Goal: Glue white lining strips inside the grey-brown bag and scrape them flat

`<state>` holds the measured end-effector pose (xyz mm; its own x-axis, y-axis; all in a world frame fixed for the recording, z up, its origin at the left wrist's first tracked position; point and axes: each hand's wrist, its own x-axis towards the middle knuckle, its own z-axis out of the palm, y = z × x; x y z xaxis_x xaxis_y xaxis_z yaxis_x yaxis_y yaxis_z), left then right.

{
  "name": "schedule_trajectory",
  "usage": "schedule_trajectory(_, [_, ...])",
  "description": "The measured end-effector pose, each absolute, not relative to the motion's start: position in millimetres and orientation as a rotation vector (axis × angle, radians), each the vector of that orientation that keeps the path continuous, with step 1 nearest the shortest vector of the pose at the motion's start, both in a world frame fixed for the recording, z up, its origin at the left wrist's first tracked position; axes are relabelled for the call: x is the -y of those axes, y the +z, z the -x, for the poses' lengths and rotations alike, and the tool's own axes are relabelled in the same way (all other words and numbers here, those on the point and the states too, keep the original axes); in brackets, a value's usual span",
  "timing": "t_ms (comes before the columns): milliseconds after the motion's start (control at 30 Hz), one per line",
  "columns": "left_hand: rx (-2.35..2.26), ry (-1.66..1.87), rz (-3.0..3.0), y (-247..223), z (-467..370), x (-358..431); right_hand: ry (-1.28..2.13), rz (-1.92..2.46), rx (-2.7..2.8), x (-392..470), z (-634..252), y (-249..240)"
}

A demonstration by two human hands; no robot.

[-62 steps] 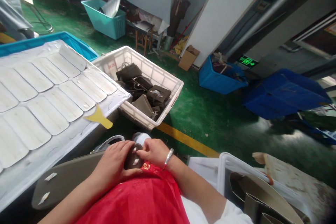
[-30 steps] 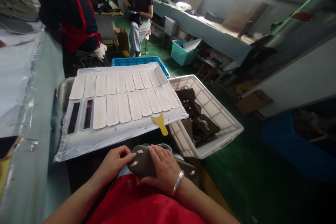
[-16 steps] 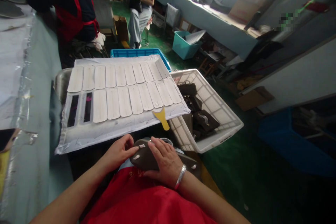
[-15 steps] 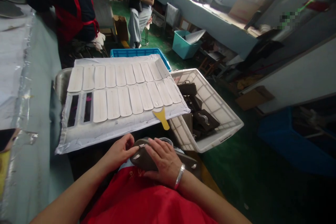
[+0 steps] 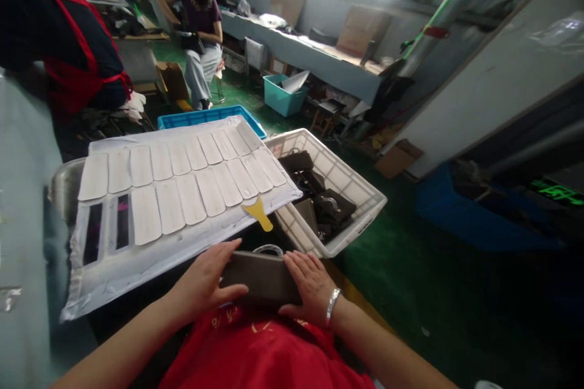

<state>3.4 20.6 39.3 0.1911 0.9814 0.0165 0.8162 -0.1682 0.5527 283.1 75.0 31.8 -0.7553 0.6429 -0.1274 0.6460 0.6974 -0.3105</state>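
A dark grey-brown handbag point(image 5: 262, 279) lies across my lap against the red apron point(image 5: 269, 346). Its top handle, wrapped in clear plastic, shows at the far edge. My left hand point(image 5: 207, 279) grips the bag's left end, with the thumb on the near side. At the opposite end my right hand point(image 5: 310, 285) grips it too, fingers over the far edge and thumb towards me. Beyond the hands, a white-covered board point(image 5: 182, 264) carries two rows of pale rounded strips point(image 5: 146, 216). A yellow flat tool point(image 5: 260, 216) rests at the board's near edge.
Right of the board stands a white crate point(image 5: 292, 228) with several dark bags point(image 5: 335, 206). A blue crate point(image 5: 246, 115) sits behind the board. One person point(image 5: 201, 30) sits farther back; another, in a red apron point(image 5: 75, 73), is at the left beside a table point(image 5: 22, 194).
The bag has turned from showing a face with small white bits to showing a smooth, narrower side. My left hand has moved from pinching at its edge to gripping its end. The view has tilted up.
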Motion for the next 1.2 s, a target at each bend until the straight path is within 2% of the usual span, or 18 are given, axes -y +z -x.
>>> schedule_trajectory(200, [-1.563,0.312,-2.411,21.7,-27.3,-31.4,-0.555,-1.139,-2.913,-68.7,-256.3,30.0])
schedule_trajectory(733, [-1.585,0.139,-2.436,23.3,-29.3,-33.5,-0.598,-1.142,-2.925,-70.7,-246.6,19.6])
schedule_trajectory(800, [-1.576,0.128,-2.448,24.0,-27.8,-31.0,-0.688,-1.134,-2.915,-72.4,-249.0,25.5])
schedule_trajectory(867, [-1.519,0.111,-2.419,27.4,-25.5,-32.7,-0.916,-1.132,-2.855,-79.7,-254.2,36.2])
schedule_trajectory(967, [-1.539,0.127,-2.258,34.1,-26.7,-45.9,-1.281,-1.394,-2.749,-96.6,-264.8,55.0])
schedule_trajectory(1033, [-1.715,0.203,-2.196,34.2,-33.2,-57.3,-1.214,-1.764,-2.739,-103.9,-269.5,60.7])
schedule_trajectory(1067, [-1.797,0.236,-2.220,31.8,-37.8,-61.9,-1.075,-1.906,-2.732,-104.9,-270.2,59.6])
schedule_trajectory(1200, [-1.749,0.178,-2.483,13.6,-54.2,-66.8,-0.670,-1.800,-2.648,-94.9,-265.0,36.1])
